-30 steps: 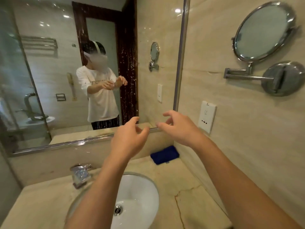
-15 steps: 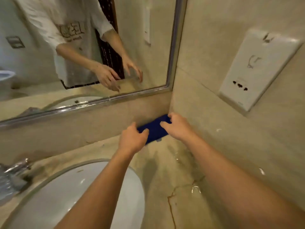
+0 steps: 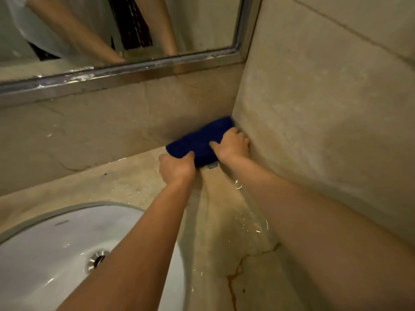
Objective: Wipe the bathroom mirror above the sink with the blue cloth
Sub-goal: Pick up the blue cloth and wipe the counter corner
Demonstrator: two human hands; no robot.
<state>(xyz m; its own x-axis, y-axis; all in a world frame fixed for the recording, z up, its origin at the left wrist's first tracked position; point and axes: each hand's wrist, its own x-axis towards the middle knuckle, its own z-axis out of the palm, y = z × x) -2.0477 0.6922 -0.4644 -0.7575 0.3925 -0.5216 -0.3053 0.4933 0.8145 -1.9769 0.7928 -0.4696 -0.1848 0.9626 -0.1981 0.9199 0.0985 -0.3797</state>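
Blue cloth [image 3: 202, 140] lies folded on tabletop [image 3: 224, 221], far right corner below mirror [image 3: 190, 25]. Both arms extended forward. Left hand [image 3: 177, 168] grips its near left end, thumb on top; right hand [image 3: 232, 145] clamps its right end, fingers curled against the wall.

Item count: one blue cloth [image 3: 198, 140]; two hands, left hand [image 3: 177, 168] and right hand [image 3: 232, 145]; one mirror [image 3: 202, 25]; one sink [image 3: 45, 254]; one drain [image 3: 97, 260]; one surface [image 3: 224, 221].
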